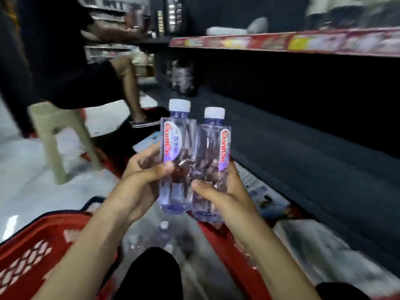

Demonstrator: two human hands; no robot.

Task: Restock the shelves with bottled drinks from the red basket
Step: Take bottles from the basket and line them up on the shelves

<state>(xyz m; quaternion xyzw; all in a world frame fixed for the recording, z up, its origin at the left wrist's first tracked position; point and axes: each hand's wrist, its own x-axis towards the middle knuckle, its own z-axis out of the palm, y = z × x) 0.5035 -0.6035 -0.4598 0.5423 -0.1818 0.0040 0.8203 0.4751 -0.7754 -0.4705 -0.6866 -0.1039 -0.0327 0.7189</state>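
Observation:
Two clear water bottles with white caps and red lettering stand upright side by side above the red basket (28, 254). My left hand (140, 178) grips the left bottle (176, 152) around its lower half. My right hand (225, 191) grips the right bottle (213, 161) in the same way. The two bottles touch each other. Inside the basket lie more bottles (164, 232), blurred. The dark lower shelf (281, 148) runs ahead and to the right of the bottles.
Another person (65, 61) sits at the left on a pale plastic stool (56, 135), reaching toward far shelves. An upper shelf with a red price strip (281, 42) crosses the top right. A pack of bottles (184, 79) stands at the shelf's far end. Plastic wrap (324, 252) lies at the right.

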